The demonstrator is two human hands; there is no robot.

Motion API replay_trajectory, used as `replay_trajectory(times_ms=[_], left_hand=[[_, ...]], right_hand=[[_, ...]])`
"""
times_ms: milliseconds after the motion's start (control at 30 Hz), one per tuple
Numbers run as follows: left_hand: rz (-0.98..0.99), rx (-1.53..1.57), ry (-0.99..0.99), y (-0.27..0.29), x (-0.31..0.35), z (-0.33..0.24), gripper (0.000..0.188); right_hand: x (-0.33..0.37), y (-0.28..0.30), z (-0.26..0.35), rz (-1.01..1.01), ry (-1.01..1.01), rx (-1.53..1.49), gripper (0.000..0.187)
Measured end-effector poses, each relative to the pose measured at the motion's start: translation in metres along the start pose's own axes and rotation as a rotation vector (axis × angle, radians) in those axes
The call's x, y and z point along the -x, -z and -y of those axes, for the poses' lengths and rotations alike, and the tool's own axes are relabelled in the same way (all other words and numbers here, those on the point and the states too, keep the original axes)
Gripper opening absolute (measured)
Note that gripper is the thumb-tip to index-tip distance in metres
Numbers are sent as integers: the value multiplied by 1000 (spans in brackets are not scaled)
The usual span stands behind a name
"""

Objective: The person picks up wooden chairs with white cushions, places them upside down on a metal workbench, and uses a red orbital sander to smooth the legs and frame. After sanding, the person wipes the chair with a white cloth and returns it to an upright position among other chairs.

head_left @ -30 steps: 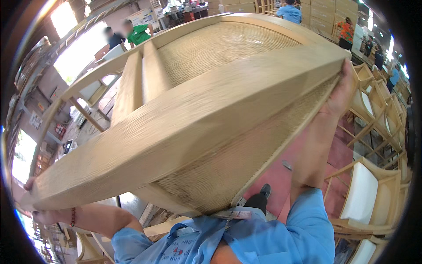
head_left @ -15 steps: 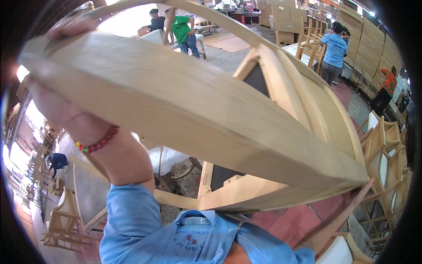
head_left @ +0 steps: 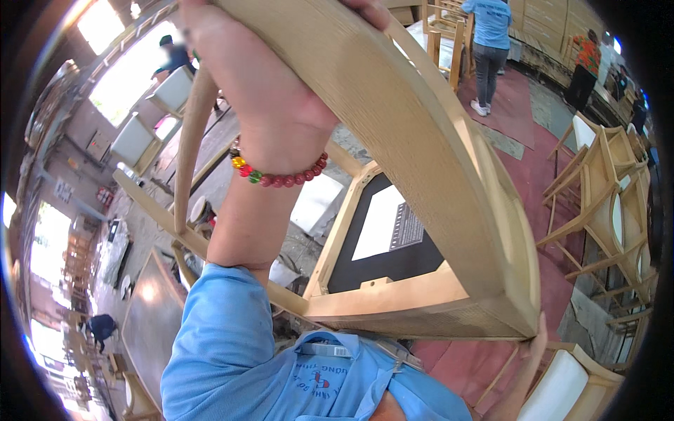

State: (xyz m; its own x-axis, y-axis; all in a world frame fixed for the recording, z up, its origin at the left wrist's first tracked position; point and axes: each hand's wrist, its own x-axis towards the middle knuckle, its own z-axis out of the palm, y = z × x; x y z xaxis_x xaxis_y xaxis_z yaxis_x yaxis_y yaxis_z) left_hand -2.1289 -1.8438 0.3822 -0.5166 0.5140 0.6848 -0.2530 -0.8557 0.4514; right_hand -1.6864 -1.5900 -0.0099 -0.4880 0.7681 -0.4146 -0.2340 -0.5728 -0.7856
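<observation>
A pale wooden chair [head_left: 414, 140] is tilted up close in front of me, its frame crossing the upper middle. The black underside panel of its seat [head_left: 344, 274], bearing a white label [head_left: 379, 224], shows through the frame. High on the thick wooden rail, my left hand [head_left: 260, 84] is wrapped round it, with fingertips over the far edge and a beaded bracelet [head_left: 281, 179] at the wrist. At the lower right corner of the chair, my right hand [head_left: 535, 347] grips the wood; most of its fingers are hidden behind it.
Rows of wooden chairs [head_left: 604, 210] stand on the right, and a white-seated chair [head_left: 558, 389] is close by at lower right. A table [head_left: 151, 316] is at left. A person in a blue shirt [head_left: 491, 28] stands ahead on the red floor covering [head_left: 512, 119]; others are farther off.
The chair has turned in my hands, showing more of its black underside and the label. My left hand has shifted from the far upper left toward the upper middle. The view has swung too.
</observation>
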Motion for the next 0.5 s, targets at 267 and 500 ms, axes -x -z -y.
replay_trajectory(times_ms=[267,500], left_hand=[[-210,-14,357,225,-104,17,70],[-83,-4,504,375,-106,-15,76]], right_hand=[[-68,-144,-228,-204,-121,-195,56],[-111,-268,-371,122,-799,526,54]])
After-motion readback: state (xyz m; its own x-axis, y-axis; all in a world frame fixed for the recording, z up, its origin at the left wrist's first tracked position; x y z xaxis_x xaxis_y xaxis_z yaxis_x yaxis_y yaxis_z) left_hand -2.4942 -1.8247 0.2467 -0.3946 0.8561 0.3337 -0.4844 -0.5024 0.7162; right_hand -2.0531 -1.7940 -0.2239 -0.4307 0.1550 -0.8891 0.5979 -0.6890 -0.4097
